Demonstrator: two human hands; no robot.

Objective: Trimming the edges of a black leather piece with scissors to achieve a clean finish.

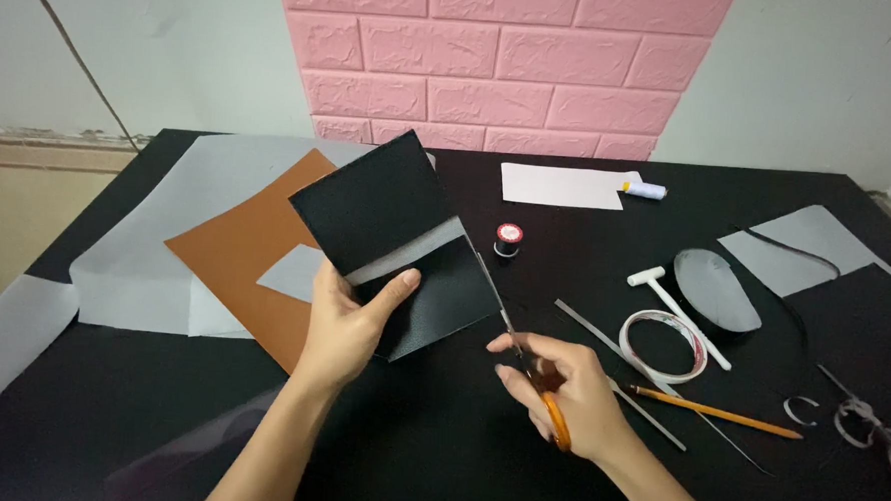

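Head cam, looking down at a black table w/ a pink brick-pattern panel on the wall behind. Left hand closed on a folded black sheet, thumb on top, fingers under; sheet is lifted off the table, tilted, w/ a pale grey strip of its underside showing across the middle. Right hand gripping orange-handled scissors, fingers through the loops; blades point up-left and meet the sheet's right edge, can't tell how far apart they are. Under/behind the sheet: brown leather-like piece lying on a large grey sheet, both flat on the table at left. Just right of the black sheet: small thread spool, upright. Further back: white paper w/ a blue-white spool touching its right edge. Right of the scissors hand: metal ruler, yellow pencil, white coil of cord, small white mallet, grey oval cut piece. Far right: more grey offcuts and curled strips.
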